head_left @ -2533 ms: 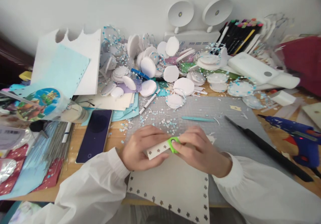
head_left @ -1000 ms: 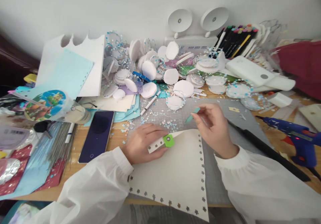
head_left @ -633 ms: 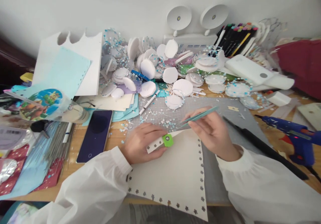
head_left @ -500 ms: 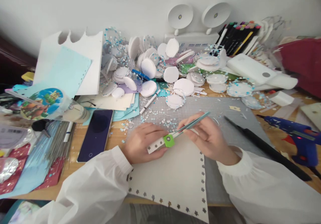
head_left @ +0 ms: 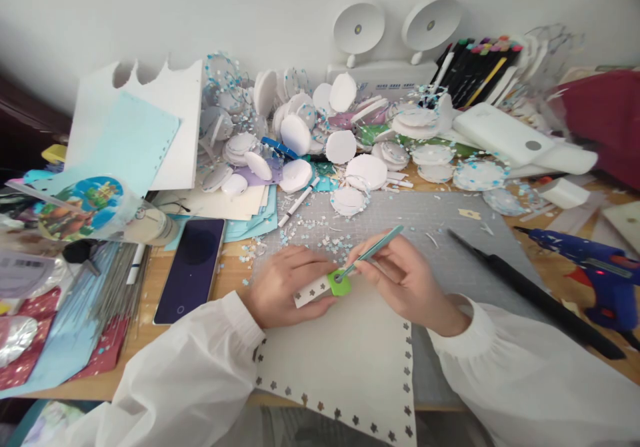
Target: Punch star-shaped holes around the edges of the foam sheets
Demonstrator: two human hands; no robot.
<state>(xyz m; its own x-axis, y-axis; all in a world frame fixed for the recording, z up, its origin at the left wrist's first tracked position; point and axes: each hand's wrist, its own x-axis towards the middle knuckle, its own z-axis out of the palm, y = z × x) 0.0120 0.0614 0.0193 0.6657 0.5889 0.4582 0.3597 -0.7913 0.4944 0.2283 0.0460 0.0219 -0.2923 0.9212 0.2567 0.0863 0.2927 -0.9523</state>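
Fingers of the right hand (head_left: 403, 280) pinch teal tweezers (head_left: 380, 245), tip at a green punch (head_left: 343, 287) by the fingertips of the left hand (head_left: 285, 287), which grips white paper (head_left: 340, 360).

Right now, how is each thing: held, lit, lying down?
paper: flower holes along edges
left hand: holding the paper
punch: on the paper
right hand: holding tweezers
tweezers: tips at the punch
phone: face up, screen mostly dark
glue gun: lying down, red light lit
pens: leaning together
white discs: heaped

Teal tweezers (head_left: 376, 251) picked up in right hand (head_left: 403, 279), tip brought to green punch (head_left: 343, 287)
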